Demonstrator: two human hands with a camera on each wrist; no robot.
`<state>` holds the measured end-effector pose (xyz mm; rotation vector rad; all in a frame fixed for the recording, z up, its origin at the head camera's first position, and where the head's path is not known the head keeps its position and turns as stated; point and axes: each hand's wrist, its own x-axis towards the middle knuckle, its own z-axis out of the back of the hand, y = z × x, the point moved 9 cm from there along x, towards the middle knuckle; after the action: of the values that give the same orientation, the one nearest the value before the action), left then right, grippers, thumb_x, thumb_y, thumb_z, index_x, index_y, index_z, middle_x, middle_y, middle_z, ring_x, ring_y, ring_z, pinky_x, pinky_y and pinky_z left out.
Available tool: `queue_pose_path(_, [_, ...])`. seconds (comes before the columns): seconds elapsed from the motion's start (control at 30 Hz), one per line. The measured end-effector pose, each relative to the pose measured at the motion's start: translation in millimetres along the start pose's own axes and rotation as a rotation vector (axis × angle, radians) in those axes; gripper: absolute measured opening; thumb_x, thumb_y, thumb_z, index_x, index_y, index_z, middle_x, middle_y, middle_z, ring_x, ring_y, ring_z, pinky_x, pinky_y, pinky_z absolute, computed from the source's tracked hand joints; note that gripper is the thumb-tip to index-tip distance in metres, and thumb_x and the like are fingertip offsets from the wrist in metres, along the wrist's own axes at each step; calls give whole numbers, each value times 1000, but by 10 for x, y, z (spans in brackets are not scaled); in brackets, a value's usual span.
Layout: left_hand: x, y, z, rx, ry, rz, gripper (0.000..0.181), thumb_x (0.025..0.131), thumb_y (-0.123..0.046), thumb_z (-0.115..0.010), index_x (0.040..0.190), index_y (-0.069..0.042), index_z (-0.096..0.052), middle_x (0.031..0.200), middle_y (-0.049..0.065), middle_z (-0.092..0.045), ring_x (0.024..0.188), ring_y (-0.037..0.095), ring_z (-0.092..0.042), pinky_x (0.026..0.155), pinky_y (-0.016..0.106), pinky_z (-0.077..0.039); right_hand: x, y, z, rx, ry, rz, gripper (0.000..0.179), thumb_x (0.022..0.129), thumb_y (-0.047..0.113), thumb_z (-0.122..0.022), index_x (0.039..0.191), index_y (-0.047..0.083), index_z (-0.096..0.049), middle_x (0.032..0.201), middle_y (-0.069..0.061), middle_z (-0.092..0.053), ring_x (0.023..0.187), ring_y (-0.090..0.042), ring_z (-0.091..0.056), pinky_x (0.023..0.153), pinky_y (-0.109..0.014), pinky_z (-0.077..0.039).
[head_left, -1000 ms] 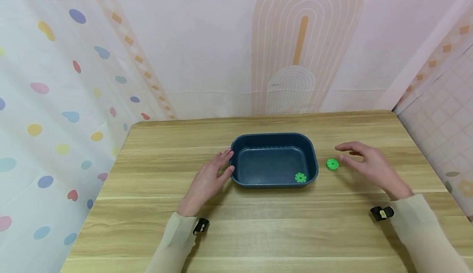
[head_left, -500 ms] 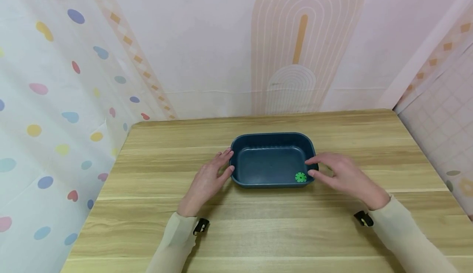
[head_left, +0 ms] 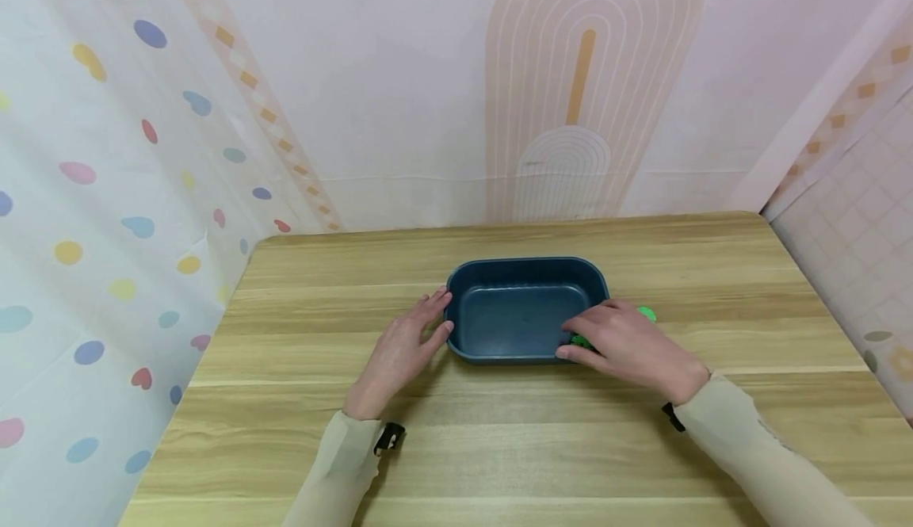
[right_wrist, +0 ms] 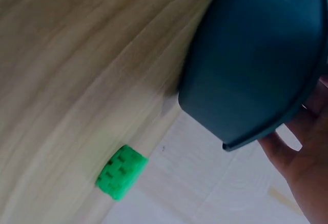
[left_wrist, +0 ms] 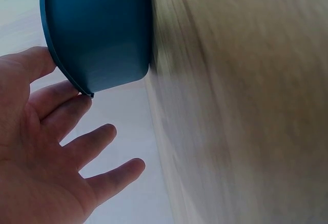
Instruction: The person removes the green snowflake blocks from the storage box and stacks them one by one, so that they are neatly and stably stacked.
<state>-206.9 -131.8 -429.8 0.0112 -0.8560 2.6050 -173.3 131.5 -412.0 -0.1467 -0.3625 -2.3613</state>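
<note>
A dark blue rectangular tray (head_left: 513,321) sits on the wooden table. My left hand (head_left: 403,353) rests against its left rim, fingers spread and mostly straight; in the left wrist view the fingertips touch the rim (left_wrist: 66,75). My right hand (head_left: 624,345) reaches over the right end of the tray, thumb and forefinger apart around a green notched disc (head_left: 581,341) on the tray floor, partly covered by the hand. Right of the tray stands a short stack of green notched discs (right_wrist: 122,172), mostly hidden behind the right hand in the head view.
The wooden table (head_left: 285,400) reaches back to a patterned curtain (head_left: 399,99). A dotted curtain (head_left: 107,194) hangs on the left side. Each sleeve cuff has a small black device (head_left: 388,437) at the wrist.
My right hand has moved left from beside the green stack, across the tray's right rim, to the disc inside. The left hand and the tray stay in place.
</note>
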Motion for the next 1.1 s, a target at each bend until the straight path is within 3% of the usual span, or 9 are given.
queue_pose_path(0.3, [-3, -5, 12, -2, -10, -3, 50, 107, -28, -59, 153, -9, -51, 159, 6, -45, 147, 37, -40, 115, 56, -38, 82, 63, -139, -97, 58, 28, 49, 106, 53, -50, 107, 11, -76, 98, 0, -77, 93, -21, -73, 91, -48, -52])
queue_pose_path(0.87, [-8, 9, 0, 1, -9, 2, 50, 107, -28, -59, 153, -9, -51, 159, 6, -45, 147, 37, -41, 116, 56, -37, 284, 115, -240, 126, 142, 15, 45, 111, 47, -42, 121, 17, -75, 114, 5, -74, 109, -16, -68, 105, -51, -47])
queue_pose_path(1.0, [-4, 14, -8, 1, -12, -4, 50, 107, -28, -59, 153, -9, -51, 159, 7, -45, 147, 37, -41, 116, 55, -37, 341, 71, -268, 196, 156, -18, 50, 111, 50, -41, 126, 15, -74, 121, 2, -73, 115, -19, -68, 105, -50, -48])
queue_pose_path(1.1, [-2, 13, -8, 0, -15, -10, 51, 107, -27, -59, 153, -8, -51, 159, 7, -45, 146, 37, -41, 116, 55, -38, 384, 5, -285, 272, 180, -68, 54, 107, 54, -48, 133, 12, -70, 130, -2, -70, 121, -22, -65, 105, -48, -50])
